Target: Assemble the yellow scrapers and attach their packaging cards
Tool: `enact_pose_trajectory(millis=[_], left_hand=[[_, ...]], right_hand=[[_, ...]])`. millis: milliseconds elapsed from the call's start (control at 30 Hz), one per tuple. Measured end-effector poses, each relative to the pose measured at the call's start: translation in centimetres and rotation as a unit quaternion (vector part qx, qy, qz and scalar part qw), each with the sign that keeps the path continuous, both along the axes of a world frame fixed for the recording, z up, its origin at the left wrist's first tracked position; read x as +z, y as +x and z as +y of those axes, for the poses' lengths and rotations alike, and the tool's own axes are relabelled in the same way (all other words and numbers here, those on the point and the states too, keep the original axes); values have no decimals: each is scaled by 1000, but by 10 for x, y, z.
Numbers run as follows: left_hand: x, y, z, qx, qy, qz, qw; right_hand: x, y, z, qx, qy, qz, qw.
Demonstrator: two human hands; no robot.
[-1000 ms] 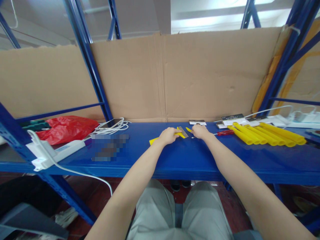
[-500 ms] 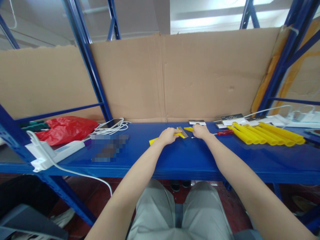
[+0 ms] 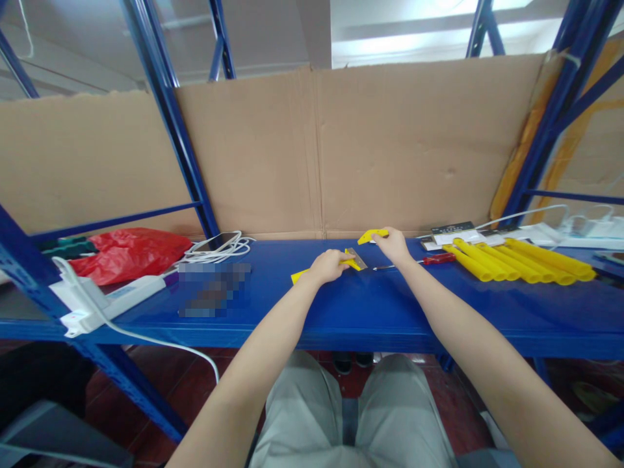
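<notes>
My left hand [image 3: 327, 265] is closed around a yellow-handled scraper [image 3: 359, 257] low over the blue bench. Its flat metal blade shows to the right of the fingers, and the handle's end sticks out to the left under the wrist. Raised a little to the right, my right hand [image 3: 392, 246] pinches a small yellow plastic piece [image 3: 371, 236], apart from the scraper. Below that hand a screwdriver [image 3: 439, 259] with a red handle lies on the bench, its shaft pointing left and partly hidden by the wrist.
Several yellow tubes [image 3: 521, 261] lie side by side at the right, before black-and-white packets [image 3: 453, 233]. On the left are a red plastic bag [image 3: 131, 252], a white power strip [image 3: 121, 294] and a coiled cable [image 3: 227, 248]. Cardboard [image 3: 390, 149] stands behind the bench.
My right hand has risen from the bench with the yellow piece, uncovering more of the screwdriver's shaft. The left hand and scraper stay almost still.
</notes>
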State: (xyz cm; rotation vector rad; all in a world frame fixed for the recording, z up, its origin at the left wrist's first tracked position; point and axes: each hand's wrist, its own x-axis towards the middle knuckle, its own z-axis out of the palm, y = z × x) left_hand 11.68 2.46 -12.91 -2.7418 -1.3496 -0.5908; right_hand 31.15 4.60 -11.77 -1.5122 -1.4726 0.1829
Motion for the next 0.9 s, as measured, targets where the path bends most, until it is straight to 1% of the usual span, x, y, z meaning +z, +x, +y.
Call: enact_pose_trajectory(millis=[100,200,300,367,433,533,633,700,767,900], left_hand=[[0,0,0,1,4,1,1000],[-1,0,1,0,6,-1,1000],[-1,0,1,0,4,-2,1000],[-2,0,2,-2,1,-4,1000],[-2,0,2,-4,-2,-7,1000],[-1,0,2,-3,-7,-7,1000],[0,0,1,-4,-10,-5,1000],[0,0,0,-6,-14,-4,1000],[0,0,0,-4,-19,-9,1000],[-2,1,1,26,-26,-19,999]], right_hand=[[1,-5,1,33,6,109,994],[3,-10,-1,70,-20,206,976],[5,-11,-6,100,-48,274,955],[6,-11,-9,118,-70,302,943],[7,-11,-12,131,-101,321,932],[8,-12,-16,127,-163,336,919],[9,-13,-17,122,-219,329,910],[10,-14,-18,126,-241,320,908],[11,-15,-19,139,-240,308,910],[12,-19,-22,161,-187,294,924]])
